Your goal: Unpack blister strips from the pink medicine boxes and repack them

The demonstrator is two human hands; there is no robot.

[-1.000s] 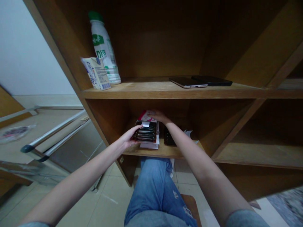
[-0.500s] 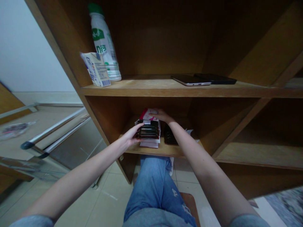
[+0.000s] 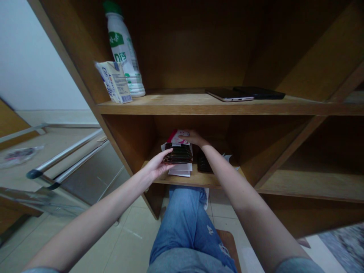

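Observation:
A stack of dark flat items (image 3: 178, 155) with a pink and white packet (image 3: 178, 137) on top sits on the lower shelf (image 3: 196, 179) of a wooden cabinet, over some white papers. My left hand (image 3: 157, 165) presses its fingers against the stack's left front side. My right hand (image 3: 192, 138) lies flat across the top of the stack at its back right. A small black object (image 3: 203, 163) lies just right of the stack, beside my right forearm.
On the upper shelf (image 3: 199, 105) stand a white bottle with a green cap (image 3: 123, 49) and a small carton (image 3: 114, 81) at the left, and two flat phones (image 3: 245, 93) lie at the right. Metal rails (image 3: 64, 159) lean outside the cabinet's left side. My jeans-clad knee (image 3: 187, 223) is below.
Both hands stay on the stack. The dark items look slightly more squeezed together, and the view has shifted a little.

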